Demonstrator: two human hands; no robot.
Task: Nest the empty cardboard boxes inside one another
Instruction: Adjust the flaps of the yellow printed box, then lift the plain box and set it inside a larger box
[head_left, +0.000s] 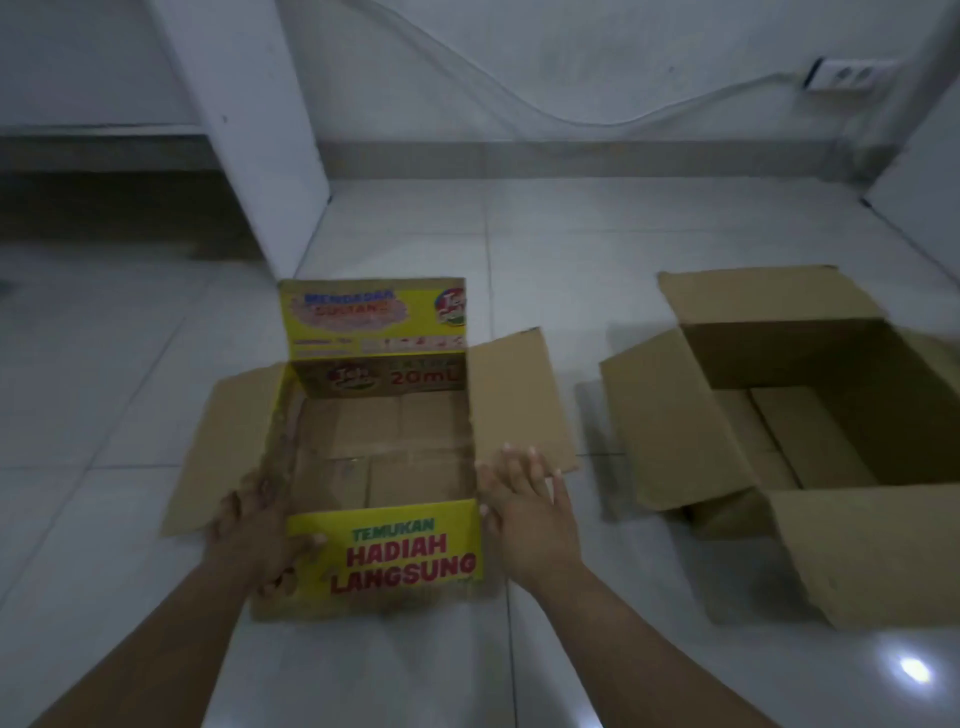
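On the white tiled floor, directly ahead of me, I am viewing a printed yellow box sitting upright with its top open. Its four flaps are folded outward: the far flap is standing up and showing yellow print, the near flap is lying toward me and showing the words "TEMUKAN HADIAH LANGSUNG", and the two plain brown side flaps are spreading left and right. The interior is showing only the folded bottom panels.

I am seeing the left hand gripping the near left corner of this box, with the thumb lying on the printed near flap and the fingers curling around the left wall. The right hand is resting open and flat, fingers spread, against the near end of the right side flap and the right wall; it is touching the cardboard, not closing on it.

To the right, well apart from the yellow box, a plain brown box is standing on the same floor with its top open and all flaps spread outward. Its inside is partly in shadow; the visible part is showing only bottom panels. Neither hand is touching it.

Behind the boxes, a white wall is carrying a socket at the upper right, with a cable sagging across the wall to it.
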